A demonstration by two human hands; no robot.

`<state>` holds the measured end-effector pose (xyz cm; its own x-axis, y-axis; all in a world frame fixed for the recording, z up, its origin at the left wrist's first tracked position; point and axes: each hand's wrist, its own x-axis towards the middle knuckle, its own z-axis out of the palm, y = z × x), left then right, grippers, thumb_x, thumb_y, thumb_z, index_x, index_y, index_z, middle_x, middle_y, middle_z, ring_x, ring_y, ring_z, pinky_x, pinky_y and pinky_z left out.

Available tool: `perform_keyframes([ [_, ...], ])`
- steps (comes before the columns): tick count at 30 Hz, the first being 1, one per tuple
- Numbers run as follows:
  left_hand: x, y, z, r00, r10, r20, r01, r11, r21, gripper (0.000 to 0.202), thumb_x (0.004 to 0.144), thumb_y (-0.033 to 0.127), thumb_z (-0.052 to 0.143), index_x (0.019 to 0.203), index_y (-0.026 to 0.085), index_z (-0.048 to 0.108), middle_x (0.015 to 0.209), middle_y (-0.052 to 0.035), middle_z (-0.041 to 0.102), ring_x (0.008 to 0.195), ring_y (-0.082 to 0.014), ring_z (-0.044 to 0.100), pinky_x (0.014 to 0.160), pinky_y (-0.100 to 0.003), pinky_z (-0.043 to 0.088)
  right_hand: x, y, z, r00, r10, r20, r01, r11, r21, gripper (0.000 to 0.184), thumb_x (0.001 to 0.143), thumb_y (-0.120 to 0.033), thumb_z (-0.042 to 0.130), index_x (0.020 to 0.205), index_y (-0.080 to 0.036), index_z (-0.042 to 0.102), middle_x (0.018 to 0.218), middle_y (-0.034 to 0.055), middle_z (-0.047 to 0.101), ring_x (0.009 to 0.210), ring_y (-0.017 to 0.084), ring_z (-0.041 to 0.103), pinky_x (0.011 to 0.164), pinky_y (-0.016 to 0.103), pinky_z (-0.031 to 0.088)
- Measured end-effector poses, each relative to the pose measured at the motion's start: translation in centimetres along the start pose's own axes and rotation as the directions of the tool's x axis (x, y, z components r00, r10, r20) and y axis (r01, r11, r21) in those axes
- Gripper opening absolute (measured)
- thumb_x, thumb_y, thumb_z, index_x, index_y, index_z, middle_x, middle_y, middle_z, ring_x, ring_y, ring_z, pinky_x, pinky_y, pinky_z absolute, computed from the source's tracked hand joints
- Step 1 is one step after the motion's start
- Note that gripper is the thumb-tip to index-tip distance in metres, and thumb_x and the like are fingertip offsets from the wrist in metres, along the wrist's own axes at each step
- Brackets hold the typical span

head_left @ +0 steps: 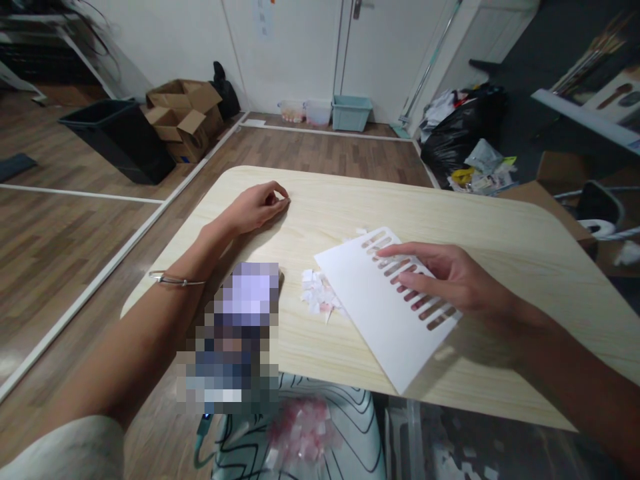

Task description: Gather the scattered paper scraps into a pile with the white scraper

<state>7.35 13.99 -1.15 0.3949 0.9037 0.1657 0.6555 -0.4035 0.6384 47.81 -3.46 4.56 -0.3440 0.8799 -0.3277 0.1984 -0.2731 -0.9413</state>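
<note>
A white slotted sheet [370,313] is laid slantwise on the tabletop [500,220], long axis far-left to near-right, pressed under the right hand [445,277] with its grip spread flat, while the left hand [257,207] is rested well apart, far left, grip pinched together.

No writing can be read. The slotted card [380,313] is plain white; the wall notice [263,20] is too blurred.

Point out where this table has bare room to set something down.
Widest bare stretch: the far side of the table, beyond the left hand and the slotted white sheet, to the right corner. A smaller patch sits at the near edge, left of the sheet. Crowded: the middle, where paper scraps meet the sheet under the right hand.
</note>
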Motion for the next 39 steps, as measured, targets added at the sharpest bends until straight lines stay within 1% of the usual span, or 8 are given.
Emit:
perform_keyframes([
  [7,0.0,0.1,0.0,1.000,-0.007,-0.007,0.007,1.000,-0.001,0.013,0.112,0.033,0.072,0.114,0.022,0.077,0.072,0.0025,0.063,0.064,-0.0191,0.055,0.068,-0.035,0.040,-0.5,-0.4,0.3,0.993,-0.024,0.117,0.037,0.993,-0.115,0.042,0.094,-0.038,0.104,0.134,-0.026,0.099,0.083,-0.0017,0.081,0.066,0.013,0.074,0.059,0.021,0.062],
  [12,-0.2,0.2,0.1,1.000,-0.007,-0.018,0.006,1.000,-0.006,0.010,0.112,0.031,0.072,0.114,0.023,0.077,0.073,0.0021,0.063,0.065,-0.0193,0.055,0.070,-0.035,0.042,0.4,-0.8,-3.8,0.993,-0.032,0.111,0.060,0.964,-0.258,0.044,0.088,-0.047,0.108,0.126,-0.027,0.101,0.085,0.0006,0.084,0.064,0.015,0.074,0.056,0.022,0.061],
  [16,-0.1,-0.1,0.3,1.000,-0.008,-0.025,0.008,1.000,0.013,0.014,0.113,0.034,0.072,0.117,0.022,0.078,0.079,0.0012,0.062,0.069,-0.0207,0.056,0.074,-0.037,0.047,0.5,-0.5,-6.5,0.997,-0.071,0.020,0.074,0.967,-0.242,0.051,0.083,-0.057,0.112,0.122,-0.028,0.100,0.084,0.0027,0.084,0.061,0.017,0.074,0.050,0.023,0.057],
  [18,0.1,-0.3,0.4,0.997,0.010,-0.070,-0.008,1.000,0.028,0.011,0.108,0.029,0.074,0.116,0.022,0.078,0.091,-0.0019,0.066,0.080,-0.0223,0.061,0.081,-0.038,0.053,0.0,-0.6,-6.3,0.996,-0.076,-0.040,0.067,0.979,-0.194,0.052,0.082,-0.056,0.111,0.125,-0.029,0.099,0.081,0.0026,0.082,0.059,0.018,0.072,0.049,0.026,0.057],
  [22,0.5,-1.0,0.5,0.985,0.008,-0.174,-0.007,1.000,0.010,0.021,0.086,0.010,0.073,0.103,0.022,0.072,0.119,-0.0086,0.067,0.105,-0.0278,0.068,0.093,-0.041,0.061,-1.4,-1.2,-3.3,0.995,-0.026,-0.101,0.015,0.994,-0.108,0.046,0.085,-0.047,0.108,0.127,-0.031,0.098,0.084,0.0022,0.082,0.061,0.017,0.071,0.053,0.026,0.056],
  [27,0.5,-2.0,0.0,0.967,0.013,-0.254,-0.001,0.999,0.051,0.029,0.069,0.003,0.066,0.082,0.025,0.052,0.116,-0.0114,0.065,0.114,-0.0353,0.066,0.096,-0.049,0.060,-1.4,-0.6,-0.7,0.994,-0.007,0.110,0.011,0.999,-0.037,0.045,0.089,-0.047,0.109,0.127,-0.027,0.097,0.096,0.0026,0.087,0.076,0.017,0.079,0.065,0.023,0.063],
  [32,0.5,-1.9,-0.1,0.972,0.031,-0.231,-0.010,0.996,0.089,0.032,0.067,0.007,0.069,0.079,0.027,0.048,0.104,-0.0111,0.063,0.108,-0.0352,0.062,0.094,-0.051,0.059,-0.1,0.4,-1.4,0.962,0.007,0.274,0.035,0.989,-0.145,0.048,0.101,-0.053,0.103,0.139,-0.025,0.096,0.093,0.0029,0.086,0.073,0.017,0.080,0.064,0.023,0.065],
  [39,0.5,-1.9,-0.3,0.974,0.018,-0.225,0.005,0.995,0.099,0.039,0.067,0.002,0.068,0.075,0.028,0.039,0.097,-0.0071,0.054,0.102,-0.0331,0.058,0.094,-0.051,0.054,0.1,-0.2,-3.9,0.991,-0.003,0.131,0.032,0.975,-0.220,0.040,0.092,-0.047,0.106,0.125,-0.026,0.099,0.084,0.0009,0.082,0.063,0.015,0.074,0.055,0.021,0.060],
])
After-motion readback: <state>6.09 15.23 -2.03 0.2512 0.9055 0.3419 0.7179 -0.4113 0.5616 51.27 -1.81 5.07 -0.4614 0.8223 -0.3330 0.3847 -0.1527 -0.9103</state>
